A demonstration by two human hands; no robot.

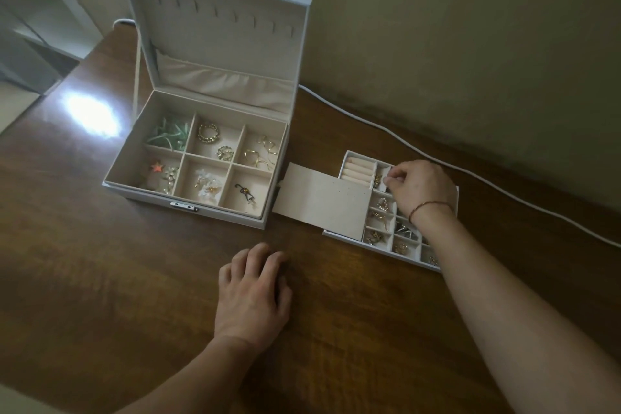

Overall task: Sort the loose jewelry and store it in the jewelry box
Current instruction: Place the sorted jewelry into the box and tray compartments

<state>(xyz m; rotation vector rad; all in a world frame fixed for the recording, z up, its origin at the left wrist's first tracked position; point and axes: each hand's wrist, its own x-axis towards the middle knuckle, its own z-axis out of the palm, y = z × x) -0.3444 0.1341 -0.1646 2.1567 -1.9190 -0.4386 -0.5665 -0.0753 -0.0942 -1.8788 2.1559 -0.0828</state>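
Your left hand [250, 292] lies palm down on the wooden counter [134, 296], its fingers [265, 259] relaxed and slightly apart, holding nothing. It rests in front of the box [188, 198], well apart from it.

Your right hand [420, 188] reaches over the far end of the tray [379, 252], which sits on the counter to the right of the box. Its fingers [393, 178] are curled and pinched together over a small far compartment just beside the ring rolls [358, 170]; whether they pinch a piece of jewelry is too small to tell. A thin red cord [428, 207] circles that wrist.

A beige flap [322, 200] covers the left part of the tray and reaches toward the box. The tray's uncovered compartments hold small gold and silver pieces [381, 208].

The box stands open, its lid [218, 33] upright. Its six compartments hold sorted jewelry: green ribbon-like pieces [169, 136] far left, gold rings [208, 134] far middle, gold wire earrings [260, 153] far right, a red star [155, 167] with pale pieces near left, white flower pieces [208, 185] near middle, and a dark piece [245, 193] near right.

A white cable [470, 175] runs along the counter behind the tray, by the wall [470, 27].
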